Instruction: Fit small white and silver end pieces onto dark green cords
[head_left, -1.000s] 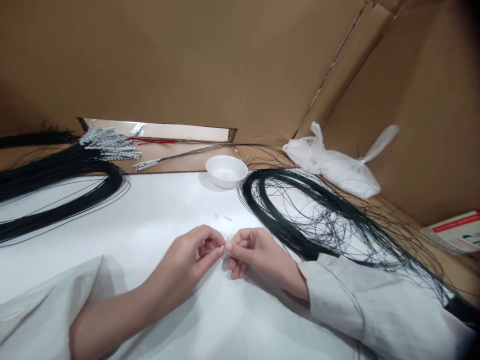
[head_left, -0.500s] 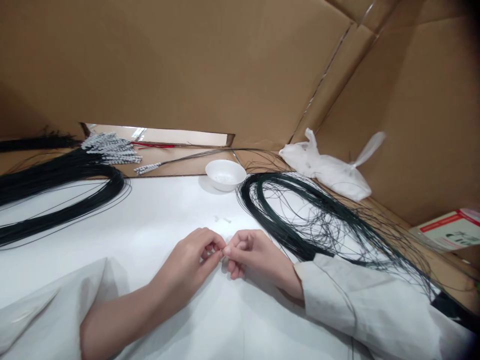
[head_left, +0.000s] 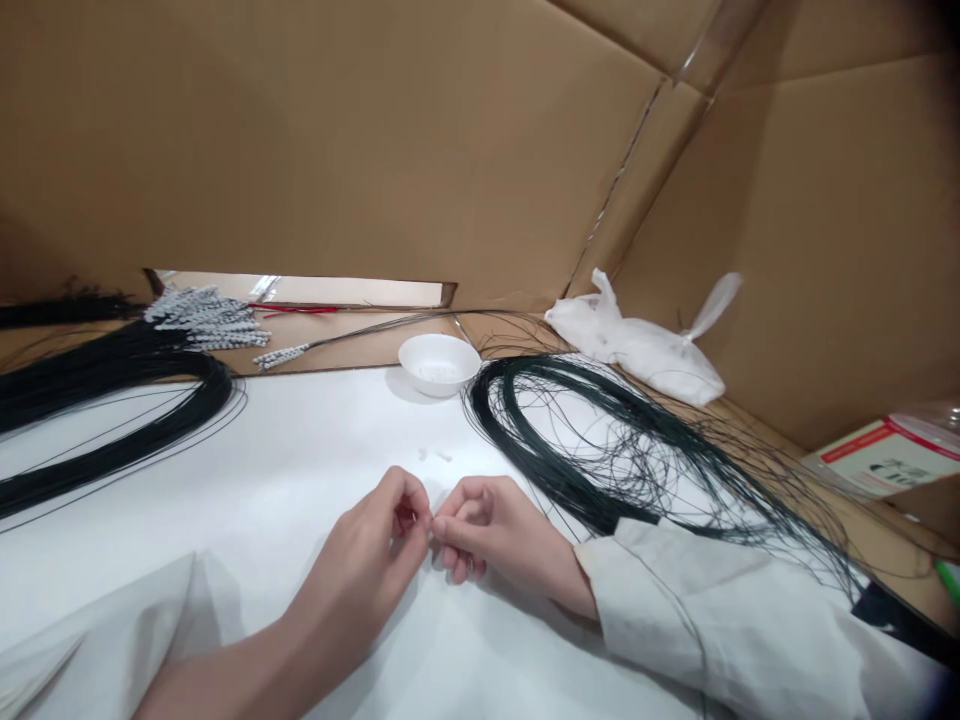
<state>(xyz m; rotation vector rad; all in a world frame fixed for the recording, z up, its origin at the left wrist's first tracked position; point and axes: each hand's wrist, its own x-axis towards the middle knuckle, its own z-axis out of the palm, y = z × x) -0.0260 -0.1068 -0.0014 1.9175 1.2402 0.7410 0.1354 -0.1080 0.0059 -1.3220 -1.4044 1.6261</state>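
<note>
My left hand (head_left: 379,545) and my right hand (head_left: 499,525) meet fingertip to fingertip, low over the white work surface (head_left: 300,440). Thumb and forefinger of each are pinched together; whatever is between them is too small to make out. The other fingers of my right hand curl inward. Just beyond the fingertips lie a couple of tiny white pieces (head_left: 444,457). Behind these stands a shallow white bowl (head_left: 439,362), with small pale bits that show only faintly inside. A thin dark strand (head_left: 667,590) runs over my right sleeve.
At right a loose coil of dark green-black cords (head_left: 555,470) spreads toward my forearm. Another black bundle (head_left: 112,450) lies left, near white-and-black patterned ends (head_left: 206,318). A knotted white plastic bag (head_left: 637,345) and a printed card (head_left: 889,455) sit by the cardboard walls (head_left: 337,140).
The view has shifted slightly, so the bowl and cords sit a little lower and further left. My hands stay pinched together, and the left wrist has turned slightly.
</note>
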